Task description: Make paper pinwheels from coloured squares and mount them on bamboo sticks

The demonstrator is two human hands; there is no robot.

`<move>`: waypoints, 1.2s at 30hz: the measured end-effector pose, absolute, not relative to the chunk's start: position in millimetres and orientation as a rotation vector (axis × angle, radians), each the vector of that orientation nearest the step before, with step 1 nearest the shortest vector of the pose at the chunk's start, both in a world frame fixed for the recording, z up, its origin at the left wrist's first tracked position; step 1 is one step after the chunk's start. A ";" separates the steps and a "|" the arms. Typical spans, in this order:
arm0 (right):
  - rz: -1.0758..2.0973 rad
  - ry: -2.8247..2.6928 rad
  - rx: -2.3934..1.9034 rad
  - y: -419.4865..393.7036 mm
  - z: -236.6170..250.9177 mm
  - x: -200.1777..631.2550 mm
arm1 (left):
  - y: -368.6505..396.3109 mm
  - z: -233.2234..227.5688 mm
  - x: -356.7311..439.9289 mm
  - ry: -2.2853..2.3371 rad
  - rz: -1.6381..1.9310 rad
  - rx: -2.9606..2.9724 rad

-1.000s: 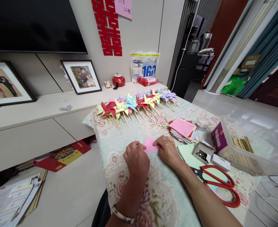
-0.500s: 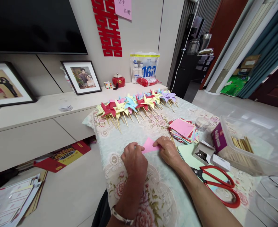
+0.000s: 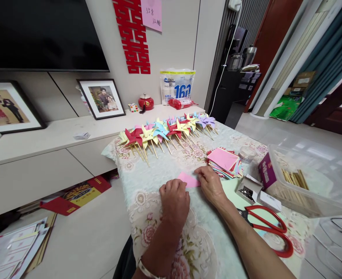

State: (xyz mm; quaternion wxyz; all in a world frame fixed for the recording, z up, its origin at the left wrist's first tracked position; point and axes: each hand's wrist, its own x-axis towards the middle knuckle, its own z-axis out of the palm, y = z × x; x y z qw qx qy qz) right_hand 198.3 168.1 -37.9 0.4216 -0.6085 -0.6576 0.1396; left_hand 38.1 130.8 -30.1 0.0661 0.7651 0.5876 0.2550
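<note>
Pink paper square [image 3: 189,180] is being pinned flat on the floral tablecloth [image 3: 159,182], btw the two hands. Right hand [image 3: 210,185] has its fingertips [image 3: 199,171] pressed down on the sheet's right edge, narrow pinch-ish press, nothing lifted. Left hand [image 3: 175,200] is curled over the near left corner w/ knuckles up; whether the paper is actually gripped under it can't be told, the fingers are hidden from the cam.

What could go wrong, imo:
- the cloth looks soft and a bit rumpled, so a crease pressed into it could come out crooked, esp. if only one edge is held down.
- the sheet could be slid sideways if pressure isn't matched on both sides, and corners would get misaligned.
- the stack of coloured paper [image 3: 224,161] sits just beside the right hand, so it could get nudged and fanned out by the wrist.
- red scissors [image 3: 265,228] lie right by the right forearm, so a snag on an elbow move seems possible.
- small open box of pins [image 3: 248,190] is near too, and a spill would be annoying.

Finished pinwheels [image 3: 165,131] are lined up well apart at the far edge, prob safe.
</note>
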 end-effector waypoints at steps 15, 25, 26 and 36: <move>0.718 -1.513 -1.609 165.9 -29.5 194.0 | 132.2 -32.3 37.9 1.774 0.814 2.292; 1.089 -1.330 -1.487 161.9 -22.3 187.5 | 137.0 -41.0 40.6 1.863 1.014 2.399; 1.111 -1.320 -1.466 160.9 -20.3 186.8 | 137.4 -40.2 39.6 1.869 1.027 2.395; 0.805 -1.668 -1.312 158.1 -20.1 191.7 | 140.3 -33.0 31.4 1.492 1.500 1.988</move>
